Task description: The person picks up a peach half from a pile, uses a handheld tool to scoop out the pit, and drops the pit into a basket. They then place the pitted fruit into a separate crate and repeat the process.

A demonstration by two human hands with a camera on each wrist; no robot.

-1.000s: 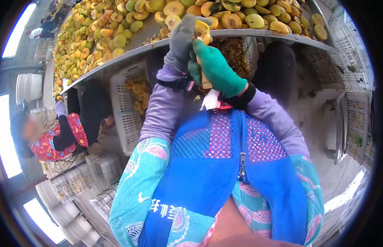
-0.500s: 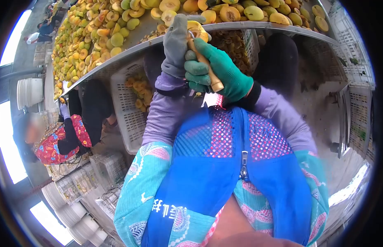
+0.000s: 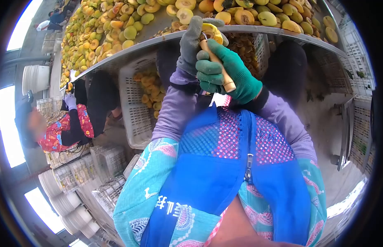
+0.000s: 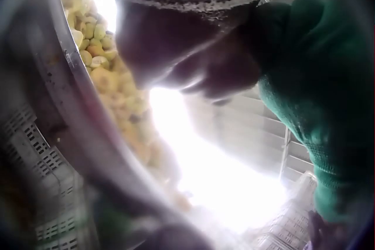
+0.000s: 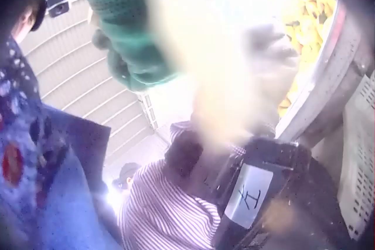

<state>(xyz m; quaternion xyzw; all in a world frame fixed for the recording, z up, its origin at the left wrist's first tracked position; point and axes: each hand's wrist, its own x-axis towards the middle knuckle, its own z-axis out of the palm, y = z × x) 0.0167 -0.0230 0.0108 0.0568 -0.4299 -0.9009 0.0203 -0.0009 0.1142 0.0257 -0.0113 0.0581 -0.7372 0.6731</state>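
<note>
A grey-gloved left hand holds a yellow peach half near the table's front edge, its fingers round the fruit. My right hand, in a green glove, grips the wooden handle of a pitting tool. The handle slopes down to the right, and its thin metal tip is at the cut face of the peach half. In the left wrist view the green-gloved right hand is beside the dark underside of the left hand. A pale blur covers the middle of the right wrist view, near the green glove.
Many halved peaches are heaped on the metal-edged table. Below it stands a white crate with fruit pieces, and another crate is between the knees. At left sits another person near stacked baskets.
My right hand has turned, so the tool's handle now slants down to the right and its curled fingers show. The peach half stays in the left hand. The head view has shifted slightly.
</note>
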